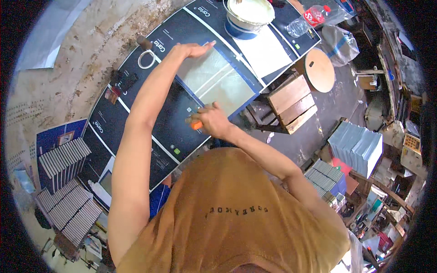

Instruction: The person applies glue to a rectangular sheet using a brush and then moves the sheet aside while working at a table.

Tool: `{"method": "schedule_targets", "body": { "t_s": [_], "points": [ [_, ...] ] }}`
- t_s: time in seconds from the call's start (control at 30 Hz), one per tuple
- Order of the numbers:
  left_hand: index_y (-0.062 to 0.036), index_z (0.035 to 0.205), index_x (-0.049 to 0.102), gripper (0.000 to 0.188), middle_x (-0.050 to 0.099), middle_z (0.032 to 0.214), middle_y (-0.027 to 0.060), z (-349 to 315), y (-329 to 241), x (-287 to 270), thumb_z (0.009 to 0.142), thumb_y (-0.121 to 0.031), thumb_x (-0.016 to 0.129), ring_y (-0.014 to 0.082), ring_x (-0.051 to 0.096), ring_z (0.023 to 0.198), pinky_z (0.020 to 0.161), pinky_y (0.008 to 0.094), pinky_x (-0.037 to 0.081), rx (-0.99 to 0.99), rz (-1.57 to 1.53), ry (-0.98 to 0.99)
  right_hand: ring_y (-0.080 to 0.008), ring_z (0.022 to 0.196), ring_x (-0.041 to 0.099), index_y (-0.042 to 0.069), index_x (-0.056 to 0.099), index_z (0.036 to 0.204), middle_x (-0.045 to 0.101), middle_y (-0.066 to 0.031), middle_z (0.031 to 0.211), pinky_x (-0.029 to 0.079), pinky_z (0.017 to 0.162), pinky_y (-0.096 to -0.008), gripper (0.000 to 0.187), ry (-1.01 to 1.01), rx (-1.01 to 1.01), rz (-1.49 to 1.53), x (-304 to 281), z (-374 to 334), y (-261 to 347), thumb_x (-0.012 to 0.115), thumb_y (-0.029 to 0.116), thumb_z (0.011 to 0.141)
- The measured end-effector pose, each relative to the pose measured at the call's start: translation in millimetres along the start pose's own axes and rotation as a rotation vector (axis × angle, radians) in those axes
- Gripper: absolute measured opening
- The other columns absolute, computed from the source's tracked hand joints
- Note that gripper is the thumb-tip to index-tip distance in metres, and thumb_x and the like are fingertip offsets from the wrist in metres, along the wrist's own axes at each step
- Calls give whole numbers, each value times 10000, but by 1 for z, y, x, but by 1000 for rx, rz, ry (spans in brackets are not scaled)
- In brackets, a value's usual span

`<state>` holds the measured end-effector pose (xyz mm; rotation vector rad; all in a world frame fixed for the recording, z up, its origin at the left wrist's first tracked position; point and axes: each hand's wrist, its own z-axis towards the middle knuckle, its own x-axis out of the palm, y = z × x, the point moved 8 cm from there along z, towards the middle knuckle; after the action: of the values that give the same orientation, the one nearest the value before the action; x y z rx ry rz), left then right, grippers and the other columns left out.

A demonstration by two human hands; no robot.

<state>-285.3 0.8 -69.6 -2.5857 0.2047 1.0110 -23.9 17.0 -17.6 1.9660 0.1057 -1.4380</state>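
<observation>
On the dark table lies a blue sheet [244,104] with two pale grey boards [230,92] and a narrow strip between them; blue borders show around the boards. My left hand [195,50] reaches to the sheet's far left corner, fingers stretched out, nothing seen in it. Close to the sheet's near left edge, my right hand [214,120] is closed around a tool with an orange handle [196,125]. The tool's working end is hidden, so its kind is unclear.
Beyond the sheet stand a bucket [249,20] of pale paste and a plastic bottle [309,22]. White paper [263,53] lies beside the bucket. A tape roll [146,59] and a hammer [144,42] rest at the left. A wooden stool [293,104] stands right; stacked books [66,159] stand left.
</observation>
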Motion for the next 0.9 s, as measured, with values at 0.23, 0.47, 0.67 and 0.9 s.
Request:
{"method": "schedule_targets", "body": {
  "t_s": [0.23, 0.47, 0.67, 0.9],
  "points": [
    [-70, 1540, 365, 1097, 299, 1616, 161, -12, -8, -2, 850, -890, 130, 344, 249, 1509, 1207, 613, 66, -58, 35, 21, -244, 1039, 586, 218, 717, 1146, 646, -17, 1137, 447, 912, -403, 322, -322, 71, -136, -14, -31, -46, 579, 168, 859],
    [-106, 1563, 324, 1074, 251, 1641, 135, -20, -14, 3, 854, -881, 101, 320, 197, 1528, 1209, 620, 53, -90, 23, 2, -228, 983, 600, 233, 701, 1149, 641, -15, 1001, 426, 863, -391, 327, -399, 59, -138, -56, -53, -22, 573, 174, 854],
    [-55, 1538, 357, 1132, 272, 1626, 163, -13, -11, 8, 830, -906, 120, 337, 220, 1519, 1208, 618, 62, -77, -5, -30, -257, 1005, 611, 206, 726, 1060, 662, -50, 1043, 464, 875, -419, 247, -252, 18, -114, 4, -40, -8, 606, 167, 847],
    [-33, 1526, 377, 1172, 296, 1615, 174, 1, 3, 13, 811, -928, 128, 364, 246, 1507, 1199, 636, 76, -88, 18, -120, -232, 980, 585, 232, 702, 1129, 647, -18, 1052, 430, 852, -392, 326, -462, 26, -118, -70, -39, -16, 621, 173, 819]
  ]
}}
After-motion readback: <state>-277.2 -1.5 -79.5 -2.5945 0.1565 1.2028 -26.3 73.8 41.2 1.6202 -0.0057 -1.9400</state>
